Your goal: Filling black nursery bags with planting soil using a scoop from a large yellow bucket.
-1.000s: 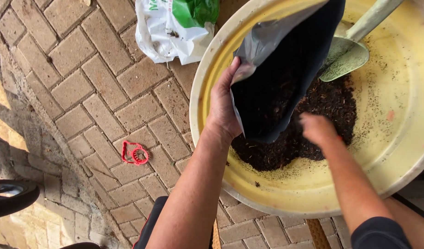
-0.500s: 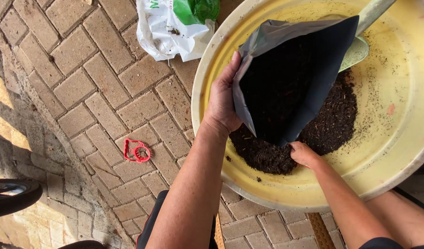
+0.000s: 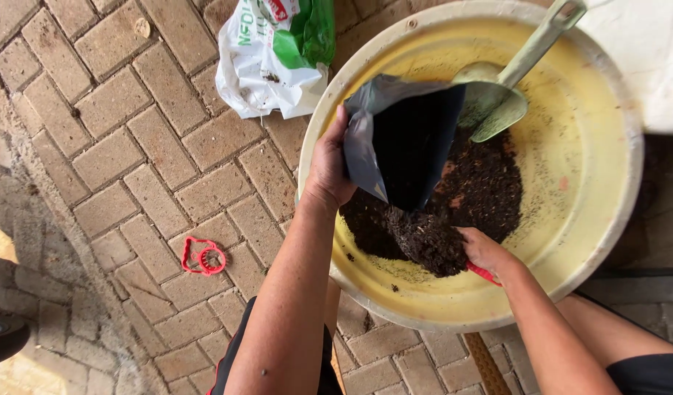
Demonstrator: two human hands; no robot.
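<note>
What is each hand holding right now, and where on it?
Left hand grips the black plastic grow bag by its open rim. Right hand holds a red handle; the tool's head is buried in dark soil.

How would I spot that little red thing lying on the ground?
Start at the big yellow basin, then look left across the brick paving, past the person's left forearm. The small red plastic ring piece lies alone there, the only bright red object on the bricks.

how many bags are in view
2: a black plastic grow bag held open over the yellow round basin by the left hand, and a crumpled white-and-green plastic bag on the brick paving.
</note>
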